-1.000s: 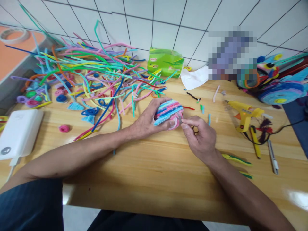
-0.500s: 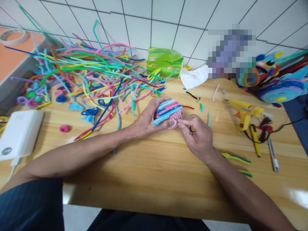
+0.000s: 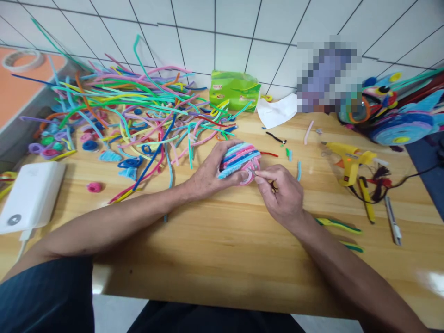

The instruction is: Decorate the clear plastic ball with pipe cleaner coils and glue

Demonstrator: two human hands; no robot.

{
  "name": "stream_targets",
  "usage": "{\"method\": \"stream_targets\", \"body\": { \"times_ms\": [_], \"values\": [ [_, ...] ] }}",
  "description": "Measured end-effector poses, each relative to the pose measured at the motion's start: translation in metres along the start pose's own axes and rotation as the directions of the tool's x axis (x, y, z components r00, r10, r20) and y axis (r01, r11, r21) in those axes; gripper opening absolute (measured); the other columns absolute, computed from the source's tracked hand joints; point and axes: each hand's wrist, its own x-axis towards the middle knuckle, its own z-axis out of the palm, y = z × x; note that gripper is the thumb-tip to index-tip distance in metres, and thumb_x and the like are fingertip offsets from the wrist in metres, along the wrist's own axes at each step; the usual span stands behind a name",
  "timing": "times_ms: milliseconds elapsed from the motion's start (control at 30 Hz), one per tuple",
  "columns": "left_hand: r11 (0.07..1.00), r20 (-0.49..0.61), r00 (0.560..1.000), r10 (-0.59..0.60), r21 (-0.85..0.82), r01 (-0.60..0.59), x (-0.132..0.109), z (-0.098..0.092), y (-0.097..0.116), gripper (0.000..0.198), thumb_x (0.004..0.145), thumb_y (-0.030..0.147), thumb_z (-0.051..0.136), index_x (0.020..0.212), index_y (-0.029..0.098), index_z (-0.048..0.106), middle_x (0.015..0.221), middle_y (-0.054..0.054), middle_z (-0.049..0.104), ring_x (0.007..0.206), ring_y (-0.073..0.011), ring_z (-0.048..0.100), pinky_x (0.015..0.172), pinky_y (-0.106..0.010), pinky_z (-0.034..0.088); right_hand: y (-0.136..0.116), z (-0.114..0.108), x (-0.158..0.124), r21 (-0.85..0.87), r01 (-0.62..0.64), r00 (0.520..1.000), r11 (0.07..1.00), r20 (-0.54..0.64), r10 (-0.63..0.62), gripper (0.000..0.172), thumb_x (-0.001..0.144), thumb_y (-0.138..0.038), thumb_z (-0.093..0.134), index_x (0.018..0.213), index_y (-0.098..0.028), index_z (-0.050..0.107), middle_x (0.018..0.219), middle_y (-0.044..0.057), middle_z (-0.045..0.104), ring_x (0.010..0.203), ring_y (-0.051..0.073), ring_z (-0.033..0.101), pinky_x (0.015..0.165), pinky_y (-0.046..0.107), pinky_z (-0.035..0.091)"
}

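A rounded piece built of striped pipe cleaners [image 3: 239,157], in blue, pink and pale turquoise with a pink part at its lower right, is in my left hand [image 3: 211,171]. Its fingers wrap behind the piece, and the thumb presses on the front near the pink part. My right hand [image 3: 282,192] is closed in a pinch at that pink part. A small grey metal tip pokes out of the pinch and a dark loop shows below the fingers, which looks like small scissors [image 3: 274,186]. The rest of this tool is hidden by the hand.
A heap of loose pipe cleaners [image 3: 138,101] spreads across the left back. A white power bank [image 3: 31,196] lies at left. On the right are a yellow glue gun [image 3: 348,162], a craft knife [image 3: 393,222], yellow-green pliers [image 3: 340,225] and finished pipe-cleaner figures [image 3: 398,127].
The view has shifted slightly, so the whole scene sits a little differently. Both hands keep their hold on the striped piece and the small tool, with hardly any visible movement.
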Motion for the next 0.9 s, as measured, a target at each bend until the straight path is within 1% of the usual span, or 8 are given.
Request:
{"method": "stream_targets", "body": {
  "times_ms": [133, 300, 500, 600, 700, 800, 900],
  "values": [
    [1.0, -0.007, 1.0, 0.011, 0.008, -0.011, -0.0003, 0.0005, -0.0007, 0.08, 0.09, 0.063, 0.081, 0.152, 0.025, 0.049, 0.15, -0.014, 0.058, 0.138, -0.0323, 0.061, 0.12, -0.05, 0.052, -0.0002, -0.0001, 0.0012, 0.001, 0.003, 1.0, 1.0, 0.02, -0.003, 0.022, 0.099, -0.011, 0.066, 0.111, -0.027, 0.073, 0.08, -0.001, 0.072, 0.076, 0.018, 0.07, 0.071, 0.032, 0.057],
    [1.0, -0.007, 1.0, 0.027, 0.004, -0.027, -0.0007, 0.0017, -0.0015, 0.078, 0.091, 0.062, 0.081, 0.152, 0.025, 0.049, 0.151, -0.015, 0.058, 0.139, -0.0323, 0.06, 0.121, -0.051, 0.051, -0.002, -0.0003, 0.0023, -0.008, 0.019, 0.999, 1.0, 0.037, -0.019, 0.019, 0.098, -0.009, 0.065, 0.105, -0.026, 0.07, 0.08, -0.001, 0.071, 0.074, 0.018, 0.068, 0.069, 0.033, 0.056],
    [1.0, -0.008, 1.0, 0.011, 0.008, -0.011, -0.0006, 0.0011, 0.001, 0.077, 0.092, 0.061, 0.08, 0.152, 0.025, 0.049, 0.15, -0.015, 0.06, 0.138, -0.0328, 0.061, 0.121, -0.053, 0.052, -0.0034, -0.0004, 0.0015, -0.009, 0.021, 1.0, 1.0, 0.012, -0.021, 0.019, 0.101, -0.011, 0.065, 0.112, -0.026, 0.07, 0.083, 0.0, 0.073, 0.078, 0.018, 0.07, 0.071, 0.032, 0.057],
    [1.0, 0.001, 1.0, 0.017, 0.003, -0.017, -0.0005, 0.001, 0.0006, 0.076, 0.092, 0.059, 0.079, 0.153, 0.025, 0.048, 0.152, -0.015, 0.059, 0.14, -0.0332, 0.06, 0.122, -0.054, 0.051, -0.0037, -0.0009, 0.0008, -0.035, 0.012, 0.999, 0.999, 0.04, -0.011, 0.015, 0.103, -0.015, 0.064, 0.11, -0.026, 0.071, 0.085, 0.0, 0.075, 0.079, 0.018, 0.071, 0.072, 0.032, 0.057],
    [1.0, -0.002, 1.0, 0.023, -0.002, -0.023, -0.0007, 0.0013, -0.0005, 0.077, 0.092, 0.058, 0.08, 0.153, 0.024, 0.047, 0.152, -0.015, 0.058, 0.141, -0.0331, 0.06, 0.123, -0.054, 0.05, -0.0043, -0.0009, 0.0007, -0.044, -0.013, 0.998, 0.999, 0.066, 0.016, 0.013, 0.104, -0.017, 0.062, 0.106, -0.026, 0.072, 0.082, 0.0, 0.074, 0.076, 0.018, 0.07, 0.072, 0.033, 0.056],
    [1.0, -0.001, 1.0, 0.014, -0.008, -0.014, -0.0009, 0.0016, -0.0008, 0.077, 0.092, 0.059, 0.08, 0.153, 0.025, 0.048, 0.152, -0.015, 0.059, 0.14, -0.033, 0.06, 0.121, -0.053, 0.051, -0.0052, 0.0, 0.0004, -0.034, -0.032, 0.997, 0.999, 0.062, 0.034, 0.014, 0.103, -0.016, 0.062, 0.105, -0.026, 0.072, 0.08, -0.001, 0.071, 0.074, 0.018, 0.068, 0.07, 0.032, 0.055],
    [1.0, -0.002, 1.0, 0.009, -0.011, -0.009, -0.0009, 0.002, -0.0002, 0.076, 0.092, 0.06, 0.079, 0.153, 0.025, 0.048, 0.151, -0.015, 0.059, 0.14, -0.0331, 0.06, 0.121, -0.053, 0.051, -0.0057, 0.001, -0.0014, -0.008, -0.052, 0.998, 0.999, 0.046, 0.053, 0.017, 0.101, -0.013, 0.064, 0.108, -0.026, 0.072, 0.081, -0.001, 0.071, 0.073, 0.016, 0.068, 0.069, 0.03, 0.054]
  ]
}}
